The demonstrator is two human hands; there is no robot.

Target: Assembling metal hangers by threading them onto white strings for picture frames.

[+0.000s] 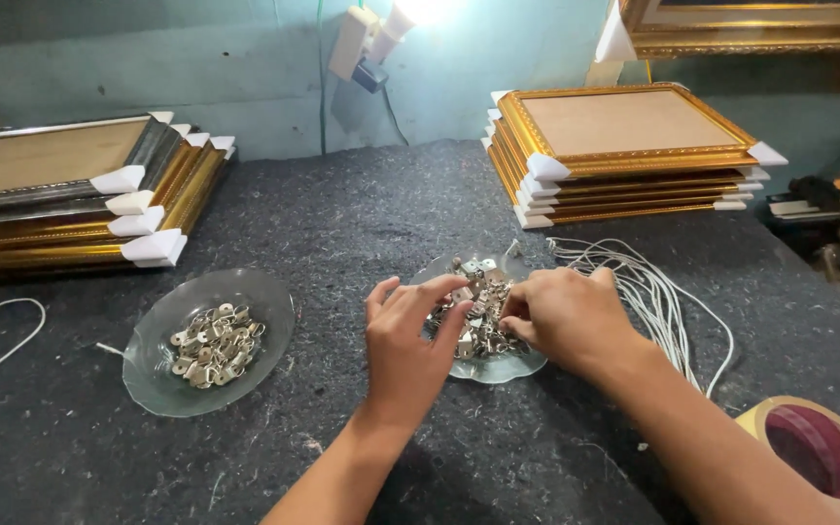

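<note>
Both hands in the small glass dish (515,367) of metal hangers (478,321): left hand (408,352) loose-fingered, right hand (564,316) pinching hangers (grip partly hidden); the dish could tip and scatter them across the bench (362,214).

A single lamp (410,15) clipped at the top of the wall gives the main light; its bulb is blown out to pure white. The glow falls forward over the dark tabletop (342,214), brightest in the middle and dimmer toward the left and right edges. Both hands cast soft shadows toward the camera. Gold frames (624,146) and the 2 glass dishes (264,292) catch small glints. The centre is sharp; the far right corner is murky, perhaps slightly blurred. Straight lines bow a little near the edges.
</note>
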